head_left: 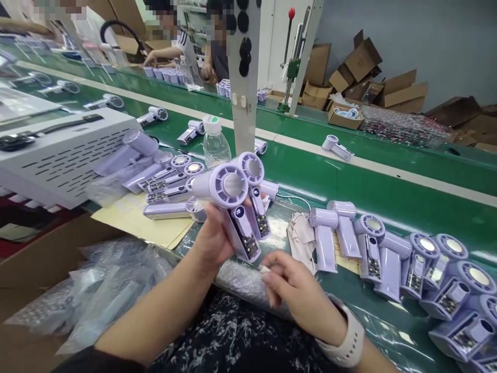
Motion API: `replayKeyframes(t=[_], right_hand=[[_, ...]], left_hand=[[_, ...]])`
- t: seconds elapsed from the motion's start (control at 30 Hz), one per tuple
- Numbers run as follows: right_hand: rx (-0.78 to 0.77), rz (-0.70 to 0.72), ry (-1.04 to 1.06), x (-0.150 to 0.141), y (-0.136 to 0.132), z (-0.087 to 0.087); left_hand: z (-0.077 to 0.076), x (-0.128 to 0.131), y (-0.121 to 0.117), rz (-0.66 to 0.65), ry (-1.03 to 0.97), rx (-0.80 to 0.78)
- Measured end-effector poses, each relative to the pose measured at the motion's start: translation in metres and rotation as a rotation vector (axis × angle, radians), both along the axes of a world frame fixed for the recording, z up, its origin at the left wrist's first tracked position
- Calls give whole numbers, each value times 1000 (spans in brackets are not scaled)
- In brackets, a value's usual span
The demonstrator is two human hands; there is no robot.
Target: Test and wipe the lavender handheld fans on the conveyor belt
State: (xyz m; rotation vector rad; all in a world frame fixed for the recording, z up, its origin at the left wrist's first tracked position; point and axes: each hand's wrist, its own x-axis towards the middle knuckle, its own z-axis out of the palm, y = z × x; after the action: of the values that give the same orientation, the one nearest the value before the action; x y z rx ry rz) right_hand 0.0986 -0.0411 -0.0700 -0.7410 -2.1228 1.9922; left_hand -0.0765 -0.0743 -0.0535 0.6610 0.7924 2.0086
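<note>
Two lavender fans above the green work surface.
The left hand grasps both, circuit boards exposed; the right hand, fingers curled, is near, its grip unclear.

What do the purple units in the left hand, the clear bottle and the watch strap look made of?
Purple units: probably moulded satin plastic, given soft highlights.
Clear bottle: likely thin plastic; see-through with bright glints.
Watch strap: perhaps matt silicone, pale with punched holes.

The front fan partly hides the rear fan
</note>
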Motion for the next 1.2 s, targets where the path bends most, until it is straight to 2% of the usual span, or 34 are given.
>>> replayKeyframes(t=[0.03, 0.07, 0.23, 0.33, 0.43, 0.5, 0.57, 0.67, 0.77, 0.87, 0.97, 1.07, 1.13, 1.2], right_hand=[[-90, -48, 44, 6, 1, 2], [-108, -95, 76, 11, 2, 3], [-49, -221, 181, 21, 2, -1], [-72, -207, 197, 28, 5, -2], [5, -116, 163, 31, 6, 1], [21, -112, 160, 29, 3, 3], [-39, -177, 179, 25, -2, 3], [-214, -303, 207, 20, -9, -1], [-301, -304, 217, 19, -10, -4], [-289, -336, 227, 20, -10, -7], [-284, -428, 238, 17, -12, -9], [-265, -382, 237, 16, -12, -12], [-164, -333, 219, 18, -9, -12], [2, -298, 183, 21, -6, -13]], left_hand=[[3, 5, 4, -28, -38, 13], [5, 11, 9, -56, -74, 26], [7, 36, 29, -138, -152, 62], [6, 43, 31, -204, -166, 68], [7, 43, 29, -239, -193, 54], [7, 43, 29, -232, -204, 37], [8, 42, 29, -209, -178, 31], [7, 42, 31, -156, -101, 42], [3, 44, 32, -177, -116, 44], [-3, 48, 33, -201, -150, 65], [-7, 51, 33, -152, -133, 87], [-10, 50, 32, -115, -108, 54], [-10, 50, 30, -117, -115, 20], [-10, 49, 28, -111, -173, -7]])
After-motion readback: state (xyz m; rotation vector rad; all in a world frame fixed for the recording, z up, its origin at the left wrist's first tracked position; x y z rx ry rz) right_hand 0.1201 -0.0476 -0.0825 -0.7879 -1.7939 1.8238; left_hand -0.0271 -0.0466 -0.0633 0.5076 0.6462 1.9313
